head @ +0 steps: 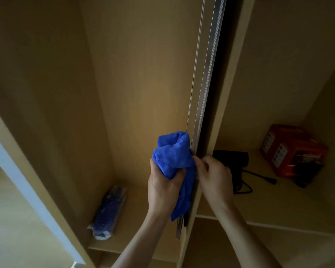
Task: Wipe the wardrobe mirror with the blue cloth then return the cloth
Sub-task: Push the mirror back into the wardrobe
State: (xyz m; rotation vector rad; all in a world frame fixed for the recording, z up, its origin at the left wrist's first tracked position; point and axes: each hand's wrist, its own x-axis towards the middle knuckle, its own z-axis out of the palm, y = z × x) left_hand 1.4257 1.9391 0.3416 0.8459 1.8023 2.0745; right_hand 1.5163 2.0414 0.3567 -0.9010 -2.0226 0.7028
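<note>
The blue cloth (pixel 172 153) is held bunched in the left hand (pixel 163 185), whose fingers are curled around it, against the metal edge of the wardrobe's sliding door (pixel 203 93). Its right edge is pinched by the right hand (pixel 215 176). A black hair dryer (pixel 234 159) and a red box (pixel 290 149) are seen on the right shelf (pixel 278 209).

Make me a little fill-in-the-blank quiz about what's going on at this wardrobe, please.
1. The left hand grips a bunched cloth whose colour is ____.
2. The red box stands on a shelf to the ____ of the sliding door edge.
3. Next to the red box lies a hair dryer coloured ____.
4. The plastic-wrapped bundle lies on a shelf to the ____ of the sliding door edge.

Missing words: blue; right; black; left.
</note>
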